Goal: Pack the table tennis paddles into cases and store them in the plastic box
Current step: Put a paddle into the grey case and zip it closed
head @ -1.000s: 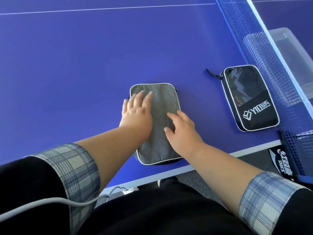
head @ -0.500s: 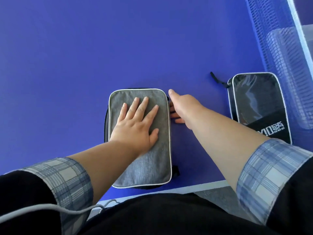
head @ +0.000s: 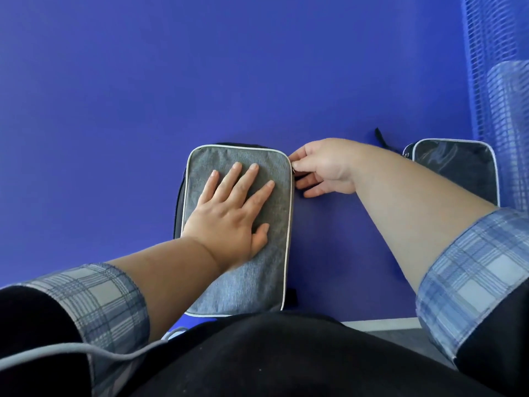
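A grey fabric paddle case [head: 259, 270] with pale piping lies flat on the blue table near its front edge. My left hand [head: 232, 213] presses flat on its top, fingers spread. My right hand [head: 323, 167] is at the case's far right corner, thumb and forefinger pinched on the small zipper pull there. A second, black case [head: 455, 170] with a shiny front lies to the right, partly hidden by my right forearm. The clear plastic box [head: 509, 110] shows through the net at the right edge. No paddle is in sight.
The blue net [head: 483, 67] runs along the right side, between the cases and the box. The blue table [head: 200, 67] stretches away ahead. Its white front edge [head: 378, 325] lies just before my body. A grey cable [head: 86, 351] crosses my left sleeve.
My right hand went from the case's near right side up to its far right corner and pinched the zipper pull. My left hand slid lower on the case. The view tilted down.
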A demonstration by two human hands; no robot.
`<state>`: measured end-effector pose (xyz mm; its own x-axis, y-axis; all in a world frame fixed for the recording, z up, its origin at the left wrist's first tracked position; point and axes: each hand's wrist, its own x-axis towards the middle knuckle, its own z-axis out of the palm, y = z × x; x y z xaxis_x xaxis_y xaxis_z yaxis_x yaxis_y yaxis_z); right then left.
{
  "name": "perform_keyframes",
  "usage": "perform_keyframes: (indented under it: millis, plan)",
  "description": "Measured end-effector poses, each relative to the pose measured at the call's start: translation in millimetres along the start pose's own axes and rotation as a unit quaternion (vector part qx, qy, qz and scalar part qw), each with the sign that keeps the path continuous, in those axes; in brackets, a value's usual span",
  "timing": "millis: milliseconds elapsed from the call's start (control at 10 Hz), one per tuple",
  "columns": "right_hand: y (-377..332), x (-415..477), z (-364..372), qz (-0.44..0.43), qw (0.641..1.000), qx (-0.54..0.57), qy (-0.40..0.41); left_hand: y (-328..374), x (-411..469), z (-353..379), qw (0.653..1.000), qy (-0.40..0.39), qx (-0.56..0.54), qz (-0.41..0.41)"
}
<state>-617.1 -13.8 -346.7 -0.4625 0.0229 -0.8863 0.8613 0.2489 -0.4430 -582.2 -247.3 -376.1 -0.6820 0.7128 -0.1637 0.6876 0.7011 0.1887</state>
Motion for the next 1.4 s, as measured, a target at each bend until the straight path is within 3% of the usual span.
perform_keyframes:
  millis: [300,500,700,1000,1100,1400]
  plan:
    - [-12.8,5.4,4.9,0.008,0.993,-0.116,0.017,0.4,-0.3,1.7,1.000,0.007,0.001,0.004]
    - [-10.1,13.2,6.9,0.062,0.997,0.024,0.027,-1.2,-0.7,2.4,1.000,0.019,-0.008,0.004]
    - [-9.8,14.9,4.0,0.007,0.998,0.033,0.046,-1.2,0.6,-0.2,1.000,0.007,-0.006,0.001]
    - [-24.9,27.4,15.2,0.024,0.981,-0.071,0.177,-0.9,-0.4,-0.6,1.000,0.007,-0.013,0.004]
    - [-41.0,29.3,24.0,-0.047,0.971,-0.108,0.208,-2.0,-0.2,0.5,1.000,0.007,-0.014,0.008]
    - [-93.6,47.6,103.5,-0.244,0.918,-0.257,0.176,-4.7,-0.1,3.4,0.999,0.014,-0.043,0.021]
